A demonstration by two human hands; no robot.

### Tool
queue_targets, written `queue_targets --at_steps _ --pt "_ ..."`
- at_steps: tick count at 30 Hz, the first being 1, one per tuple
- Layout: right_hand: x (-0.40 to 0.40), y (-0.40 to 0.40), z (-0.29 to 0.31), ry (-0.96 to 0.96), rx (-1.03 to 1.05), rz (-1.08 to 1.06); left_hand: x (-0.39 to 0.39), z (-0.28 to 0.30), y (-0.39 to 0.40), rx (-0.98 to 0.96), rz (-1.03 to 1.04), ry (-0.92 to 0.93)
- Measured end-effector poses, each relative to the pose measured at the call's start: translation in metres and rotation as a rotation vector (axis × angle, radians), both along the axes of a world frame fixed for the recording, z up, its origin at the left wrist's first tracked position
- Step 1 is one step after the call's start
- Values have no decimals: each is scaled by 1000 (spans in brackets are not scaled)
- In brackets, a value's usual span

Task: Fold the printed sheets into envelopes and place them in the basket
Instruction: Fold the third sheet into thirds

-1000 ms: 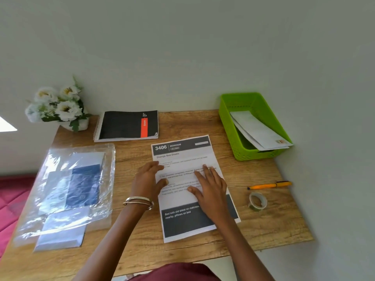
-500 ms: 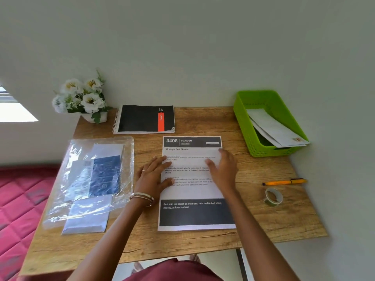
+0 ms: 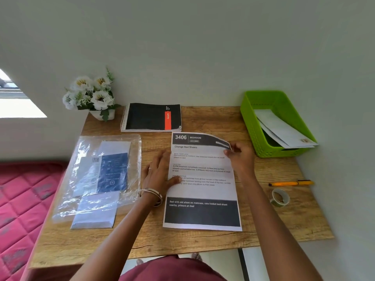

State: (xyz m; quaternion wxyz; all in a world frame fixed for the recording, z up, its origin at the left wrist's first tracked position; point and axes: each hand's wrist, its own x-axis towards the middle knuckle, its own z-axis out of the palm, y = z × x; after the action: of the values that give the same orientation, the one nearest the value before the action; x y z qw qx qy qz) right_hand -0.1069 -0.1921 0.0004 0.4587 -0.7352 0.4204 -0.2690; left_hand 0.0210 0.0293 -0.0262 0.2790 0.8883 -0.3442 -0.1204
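One wooden desk [image 3: 203, 240] carries everything, with a red quilted mattress [image 3: 20, 209] beside its left edge. At the far left corner stands one small white pot of white artificial flowers [image 3: 91, 96]. Below it lies one clear plastic packet [image 3: 97, 175] holding blue-and-white printed envelopes, and one plain white envelope [image 3: 95, 213] pokes out from its near end. One black spiral-bound notebook with an orange stripe [image 3: 152, 117] lies at the back. The left hand [image 3: 158, 173], with metal bangles on its wrist, rests flat, its fingers spread open; its thumb presses the left edge of one white printed sheet with black bands headed "3406 BEDROOM" [image 3: 203, 191], which lies flat near the middle of the desk. The right hand [image 3: 240, 157] has its fingers pinched on the sheet's far right corner, which curls up off the desk. To the right lie one orange pen [image 3: 291, 183] and, just below it, one roll of tape [image 3: 280, 197]. One bright green plastic basket [image 3: 251, 122] sits at the far right corner, with at least two white envelopes [image 3: 284, 132] leaning inside it, their ends sticking over its rim.
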Motion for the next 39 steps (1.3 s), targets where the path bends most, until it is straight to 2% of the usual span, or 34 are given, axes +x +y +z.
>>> queue_targets --at_steps 5,9,14,20,24,31,39 --pt "-29 10 -15 82 -219 139 -1 1 1 -17 6 18" --pt "-42 21 -10 192 -381 173 -3 2 3 -26 -14 -2" --pt "-30 32 -5 493 -415 253 -1 0 6 191 -178 -187" --pt "7 67 -11 439 -463 480 1 -2 5 245 -234 -150" --pt "18 77 -18 528 -503 645 2 -5 5 246 -227 -156" --pt "-21 42 -25 664 -437 442 1 -6 3 249 -213 -158" --pt "-20 29 -20 809 -493 454 7 -8 11 172 -270 -160"
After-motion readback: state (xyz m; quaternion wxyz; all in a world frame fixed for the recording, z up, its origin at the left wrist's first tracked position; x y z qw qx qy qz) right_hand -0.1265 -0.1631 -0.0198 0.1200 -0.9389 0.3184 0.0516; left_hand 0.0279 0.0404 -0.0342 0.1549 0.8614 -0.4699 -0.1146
